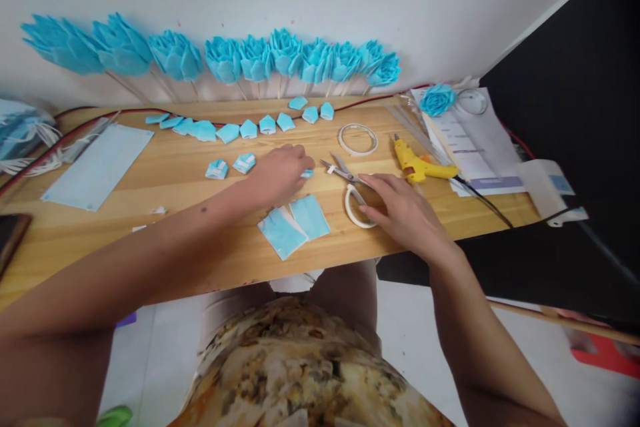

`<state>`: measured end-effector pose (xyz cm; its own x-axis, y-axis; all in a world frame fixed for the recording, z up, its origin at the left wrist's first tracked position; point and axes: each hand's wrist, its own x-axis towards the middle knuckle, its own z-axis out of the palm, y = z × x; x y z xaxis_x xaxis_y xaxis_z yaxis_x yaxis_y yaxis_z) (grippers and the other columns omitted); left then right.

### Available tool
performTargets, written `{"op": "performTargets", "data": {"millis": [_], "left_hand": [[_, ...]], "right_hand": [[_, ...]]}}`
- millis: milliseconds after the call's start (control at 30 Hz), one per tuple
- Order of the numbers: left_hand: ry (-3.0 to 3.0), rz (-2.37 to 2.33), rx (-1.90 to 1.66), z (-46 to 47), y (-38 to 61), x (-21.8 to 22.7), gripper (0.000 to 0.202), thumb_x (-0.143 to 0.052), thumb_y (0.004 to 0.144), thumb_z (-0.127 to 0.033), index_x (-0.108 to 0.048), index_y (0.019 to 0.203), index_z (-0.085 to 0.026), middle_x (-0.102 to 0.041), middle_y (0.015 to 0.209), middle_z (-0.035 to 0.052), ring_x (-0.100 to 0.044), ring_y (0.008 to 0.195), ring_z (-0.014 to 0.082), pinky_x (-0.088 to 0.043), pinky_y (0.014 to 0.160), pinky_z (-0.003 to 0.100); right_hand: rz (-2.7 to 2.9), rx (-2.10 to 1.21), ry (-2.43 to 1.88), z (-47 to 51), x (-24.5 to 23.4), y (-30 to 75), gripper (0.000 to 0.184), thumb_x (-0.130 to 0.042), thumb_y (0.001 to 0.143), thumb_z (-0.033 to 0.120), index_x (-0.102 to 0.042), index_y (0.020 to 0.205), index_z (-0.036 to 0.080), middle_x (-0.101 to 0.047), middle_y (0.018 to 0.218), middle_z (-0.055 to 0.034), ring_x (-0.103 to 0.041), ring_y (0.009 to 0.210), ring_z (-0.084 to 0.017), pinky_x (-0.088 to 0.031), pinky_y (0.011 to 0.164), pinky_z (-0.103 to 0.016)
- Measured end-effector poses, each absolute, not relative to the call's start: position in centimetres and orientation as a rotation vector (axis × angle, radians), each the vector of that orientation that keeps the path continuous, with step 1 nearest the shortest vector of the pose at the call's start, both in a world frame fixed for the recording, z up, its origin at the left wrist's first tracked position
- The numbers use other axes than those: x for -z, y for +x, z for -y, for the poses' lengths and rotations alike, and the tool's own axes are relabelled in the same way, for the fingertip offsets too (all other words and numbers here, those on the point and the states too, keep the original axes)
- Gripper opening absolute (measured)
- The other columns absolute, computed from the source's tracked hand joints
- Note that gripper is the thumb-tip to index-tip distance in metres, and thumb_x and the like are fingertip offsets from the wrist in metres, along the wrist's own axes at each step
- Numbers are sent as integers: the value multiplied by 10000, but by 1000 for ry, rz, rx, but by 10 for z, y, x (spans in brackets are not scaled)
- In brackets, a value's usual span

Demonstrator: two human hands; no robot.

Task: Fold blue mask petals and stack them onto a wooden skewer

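Observation:
My left hand (280, 177) is closed at mid-table, fingers curled over a small folded blue piece (307, 174) that shows at the fingertips. To its left lie two similar folded pieces with white strips, one of them a blue pentagon (217, 169). My right hand (400, 207) grips the handle end of a pair of scissors (345, 172), whose blades are spread and point left. A bit of white tape (331, 169) clings to one blade. Just below my left hand are two cut blue fabric pieces (284, 232), side by side.
Blue flowers on sticks (255, 59) lean along the wall. A row of folded blue pieces (249, 129) lies before them. Farther right are a tape roll (374, 140), a yellow glue gun (420, 165) with a cord, and papers (493, 147). A flat blue mask (103, 163) lies left.

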<state>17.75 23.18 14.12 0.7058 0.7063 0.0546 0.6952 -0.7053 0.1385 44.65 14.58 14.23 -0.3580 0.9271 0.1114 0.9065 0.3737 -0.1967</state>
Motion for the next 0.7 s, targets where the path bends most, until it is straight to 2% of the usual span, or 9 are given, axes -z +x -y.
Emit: {"op": "performTargets", "data": {"millis": [167, 300, 433, 600, 700], "left_hand": [[2744, -1432, -125, -256, 152, -139, 346, -521, 903, -174, -695, 1201, -163, -681, 1156, 145, -619, 1127, 304, -482, 936, 394], [2670, -1486, -149, -269, 134, -142, 411, -567, 910, -301, -657, 1298, -201, -687, 1243, 124, -608, 1191, 299, -466, 995, 384], [2559, -1417, -389, -261, 122, -159, 473, -578, 916, -395, -627, 1354, -222, -666, 1356, 108, -591, 1250, 292, -427, 1055, 392], [2378, -1361, -439, -224, 116, -182, 325, -523, 927, -279, -750, 1152, -220, -765, 1148, 88, -691, 1048, 265, -466, 941, 352], [2337, -1329, -438, -201, 117, -183, 364, -447, 954, -237, -765, 1131, -238, -795, 1053, 56, -714, 990, 238, -479, 896, 323]], "right_hand": [[2434, -156, -1626, -158, -143, 434, 473, -577, 964, 305, -548, 1425, 203, -651, 1337, -149, -625, 1209, -340, -527, 1007, -513], [2413, -19, -1598, -164, -150, 419, 404, -550, 983, 293, -613, 1366, 183, -674, 1315, -158, -625, 1196, -361, -524, 995, -522], [2345, 27, -1501, -159, -160, 410, 352, -492, 1019, 307, -661, 1312, 208, -718, 1245, -134, -654, 1148, -333, -536, 950, -487], [2513, -120, -1364, -164, -159, 391, 297, -536, 997, 273, -691, 1245, 217, -743, 1225, -118, -674, 1124, -324, -519, 951, -484], [2574, -141, -1326, -171, -157, 375, 289, -565, 989, 271, -690, 1242, 214, -741, 1239, -125, -669, 1143, -327, -504, 957, -484]]}}
